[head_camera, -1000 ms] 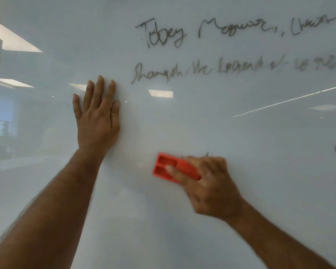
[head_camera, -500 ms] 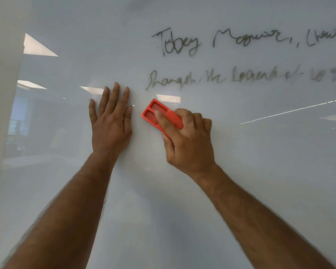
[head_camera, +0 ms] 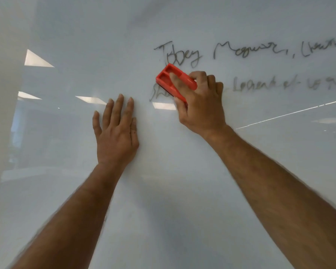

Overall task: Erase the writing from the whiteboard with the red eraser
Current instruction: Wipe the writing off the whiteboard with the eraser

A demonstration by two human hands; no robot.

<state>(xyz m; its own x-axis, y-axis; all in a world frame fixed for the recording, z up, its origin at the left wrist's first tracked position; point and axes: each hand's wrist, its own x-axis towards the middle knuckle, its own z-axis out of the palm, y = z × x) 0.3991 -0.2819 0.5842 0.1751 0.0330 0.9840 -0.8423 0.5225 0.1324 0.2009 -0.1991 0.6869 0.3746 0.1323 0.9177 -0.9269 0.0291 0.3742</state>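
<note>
A glossy whiteboard (head_camera: 182, 191) fills the view. Two lines of dark handwriting run across its upper right: the top line (head_camera: 241, 52) and a fainter second line (head_camera: 279, 85). My right hand (head_camera: 200, 105) grips the red eraser (head_camera: 175, 81) and presses it flat on the start of the second line, covering most of its first words. Only the first strokes of that line (head_camera: 155, 94) show left of the eraser. My left hand (head_camera: 115, 133) lies flat on the board, fingers spread, below and left of the eraser, holding nothing.
A pale wall edge or frame (head_camera: 4, 94) borders the board on the left. Reflections of ceiling lights (head_camera: 36, 60) and a bright line (head_camera: 289, 113) show on the glossy surface. The lower board carries no writing.
My right hand has carried the eraser up and right, from below the writing onto the start of the second line. My left hand stays flat on the board.
</note>
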